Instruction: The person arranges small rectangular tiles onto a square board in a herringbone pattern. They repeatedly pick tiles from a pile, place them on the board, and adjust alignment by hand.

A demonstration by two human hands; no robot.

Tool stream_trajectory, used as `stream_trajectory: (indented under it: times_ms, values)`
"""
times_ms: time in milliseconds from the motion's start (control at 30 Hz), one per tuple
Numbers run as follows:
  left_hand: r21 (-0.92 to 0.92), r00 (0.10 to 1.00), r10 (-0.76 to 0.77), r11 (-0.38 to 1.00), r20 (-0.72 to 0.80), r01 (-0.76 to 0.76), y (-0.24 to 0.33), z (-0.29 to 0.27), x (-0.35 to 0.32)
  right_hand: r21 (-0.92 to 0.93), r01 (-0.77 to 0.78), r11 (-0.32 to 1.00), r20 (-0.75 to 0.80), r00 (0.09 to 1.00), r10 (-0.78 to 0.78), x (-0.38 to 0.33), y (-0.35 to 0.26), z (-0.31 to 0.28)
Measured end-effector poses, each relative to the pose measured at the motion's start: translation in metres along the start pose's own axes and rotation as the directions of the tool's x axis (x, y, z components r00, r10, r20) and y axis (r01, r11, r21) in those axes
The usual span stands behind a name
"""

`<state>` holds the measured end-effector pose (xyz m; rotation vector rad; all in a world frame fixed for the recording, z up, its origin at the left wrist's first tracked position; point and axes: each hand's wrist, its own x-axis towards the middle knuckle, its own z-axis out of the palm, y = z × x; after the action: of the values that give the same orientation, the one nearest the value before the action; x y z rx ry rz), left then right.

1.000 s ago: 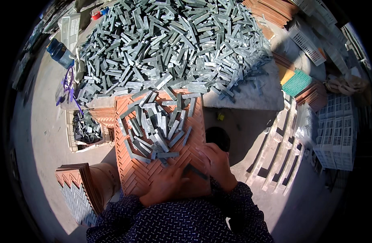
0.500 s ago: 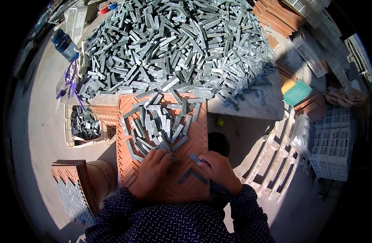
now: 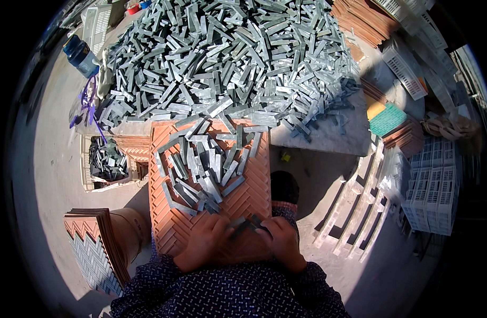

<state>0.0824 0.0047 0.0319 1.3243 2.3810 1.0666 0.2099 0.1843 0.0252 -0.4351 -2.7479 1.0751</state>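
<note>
An orange tray (image 3: pixel 164 233) with a raised herringbone pattern lies in front of me, its near end by my body. Loose grey stone strips (image 3: pixel 211 164) are heaped on its far half. Over the near part, my left hand (image 3: pixel 207 239) is closed, with a grey stone strip (image 3: pixel 237 222) at its fingertips. My right hand (image 3: pixel 281 239) pinches another dark strip (image 3: pixel 258 219) at the tray's right side. The two strips slant close to each other between my hands. My fingers and their shadow partly hide the tray pockets there.
A large pile of stone strips (image 3: pixel 227 58) covers the table beyond the tray. A crate of dark strips (image 3: pixel 108 161) and stacked filled trays (image 3: pixel 95 249) stand at left. At right are a slatted pallet (image 3: pixel 354 212), white plastic crates (image 3: pixel 431 185) and a green pad (image 3: pixel 387 121).
My left hand has drawn back from the heap toward the near part of the tray. My right hand has shifted down, bringing its strip closer to the left hand's.
</note>
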Motion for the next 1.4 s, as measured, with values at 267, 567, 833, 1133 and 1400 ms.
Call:
stream_trajectory:
  times_ms: [267,567,833,1133,1400]
  values:
    - [0.055,0.999,-0.027,0.998,0.039,0.025,-0.003,0.009,-0.010,0.019,-0.033,0.999,-0.003,0.999,0.033,-0.002,-0.006,-0.005]
    - [0.025,0.997,0.024,0.999,0.069,-0.026,0.006,0.010,-0.002,0.141,-0.012,0.990,0.017,1.000,0.009,0.003,0.006,-0.002]
    - [-0.184,0.993,-0.099,0.977,0.056,0.108,-0.001,0.013,0.001,0.159,0.345,0.925,0.068,0.931,-0.359,0.044,-0.007,0.003]
    - [0.015,0.973,-0.034,0.999,0.230,0.032,-0.014,-0.022,-0.004,0.114,0.487,0.866,0.284,0.820,-0.498,0.079,0.016,-0.006]
    - [0.009,0.981,-0.012,1.000,0.192,0.010,-0.015,-0.026,-0.008,0.150,0.498,0.854,0.295,0.802,-0.519,0.085,0.010,0.007]
